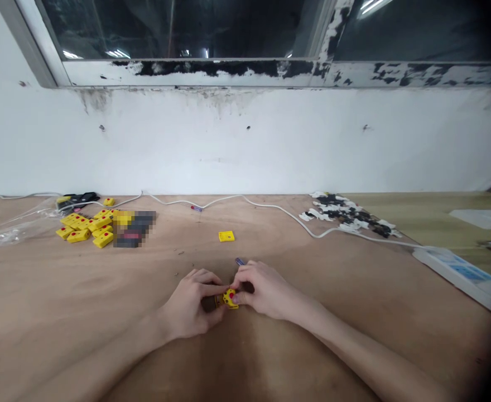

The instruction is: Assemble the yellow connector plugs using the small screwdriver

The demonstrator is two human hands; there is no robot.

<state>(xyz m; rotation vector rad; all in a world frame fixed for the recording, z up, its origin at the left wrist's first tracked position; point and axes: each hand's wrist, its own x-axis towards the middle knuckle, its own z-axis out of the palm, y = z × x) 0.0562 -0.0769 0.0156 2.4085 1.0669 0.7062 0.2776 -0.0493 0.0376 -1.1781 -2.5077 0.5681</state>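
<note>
Near the front middle of the table, a small yellow case with a red button (230, 298) sits between my two hands. My left hand (196, 304) grips its left side with thumb and fingers. From the right, my right hand (262, 290) pinches it, the thumb close to the red button. Fingers cover much of the case. A purple-blue battery-like cylinder (239, 261) lies just beyond my right fingers. Farther back is a flat yellow cover (226, 236), lying apart from both hands.
Several yellow cases with red buttons (78, 223) are piled at left beside a clear plastic bag (23, 223). A white cable (270, 206) crosses the table's back. Black-and-white pieces (350, 215) and a power strip (458, 271) lie at right. A small battery (196, 208) rests near the cable.
</note>
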